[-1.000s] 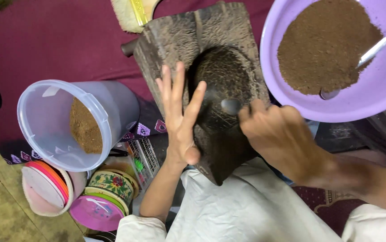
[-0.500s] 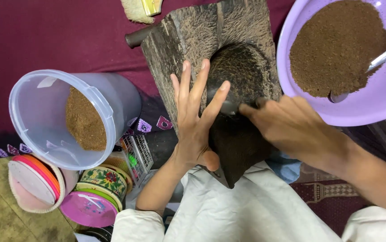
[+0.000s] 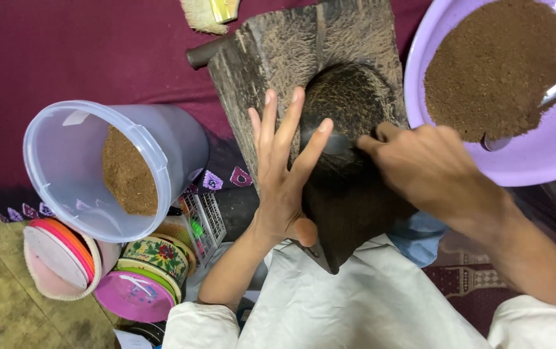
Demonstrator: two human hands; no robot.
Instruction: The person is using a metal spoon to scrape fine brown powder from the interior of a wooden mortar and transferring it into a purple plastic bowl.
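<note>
Right hand (image 3: 430,171) is closing its grip around a dark, slim tool (image 3: 333,143), probably a spoon or scraper; only its inner end is showing past the fingers, so I can't tell which. The tool tip is sitting in the dark hollow (image 3: 349,103) of the carved wooden grinding block (image 3: 278,58), where brown powder is clinging.

Left hand (image 3: 284,174) is lying flat, fingers spread, gripping nothing, pressing on the block's left face just beside the hollow.

Judgement on doing this well: keep the left palm bearing down so the block isn't rocking, and work the tool in short strokes so powder isn't spilling onto the maroon floor cloth (image 3: 84,52).

Purple basin (image 3: 433,139) of brown powder with a metal spoon (image 3: 552,90) is touching the block's right edge. Clear bucket (image 3: 64,194), partly filled, is lying tipped, well left.
</note>
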